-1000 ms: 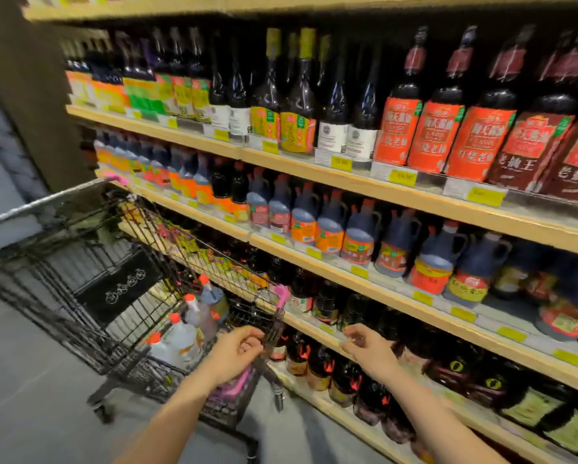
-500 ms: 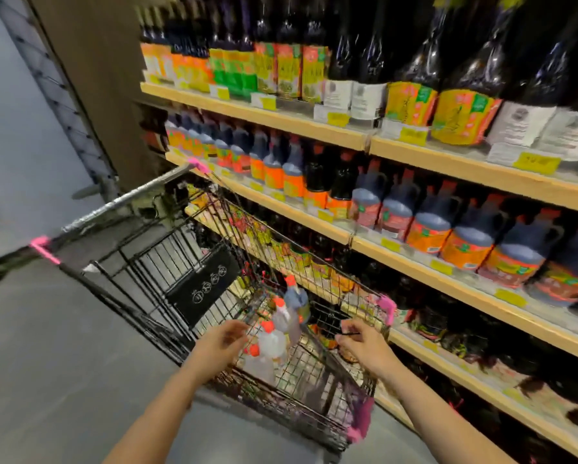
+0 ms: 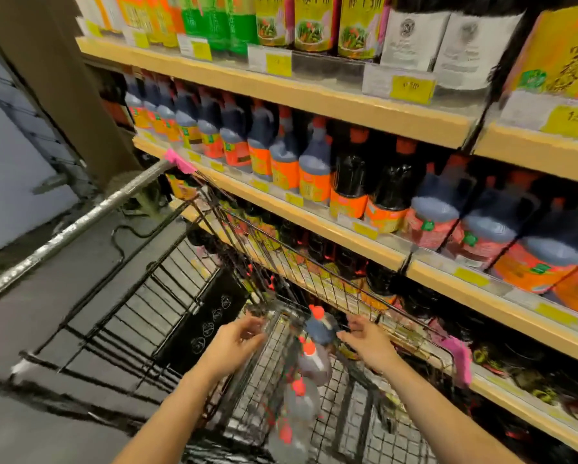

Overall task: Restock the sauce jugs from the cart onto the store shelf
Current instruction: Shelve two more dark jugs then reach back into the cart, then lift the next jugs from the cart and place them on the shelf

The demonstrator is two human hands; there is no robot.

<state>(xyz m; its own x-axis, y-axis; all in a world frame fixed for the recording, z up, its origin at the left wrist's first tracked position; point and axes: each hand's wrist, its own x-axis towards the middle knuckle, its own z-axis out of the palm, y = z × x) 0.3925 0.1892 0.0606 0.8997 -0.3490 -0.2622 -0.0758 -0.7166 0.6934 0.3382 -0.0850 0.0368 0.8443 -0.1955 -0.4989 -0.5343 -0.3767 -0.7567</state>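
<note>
Black wire shopping cart stands nearest, beside the wooden store shelf. Inside it, a row of dark sauce jugs with red caps lies in the basket. Both hands reach in: the left hand hovers with fingers loosely spread, gripping nothing; the right hand has relaxed fingers touching the farthest jug's side. Beyond, similar orange-labelled jugs line the shelf.
</note>
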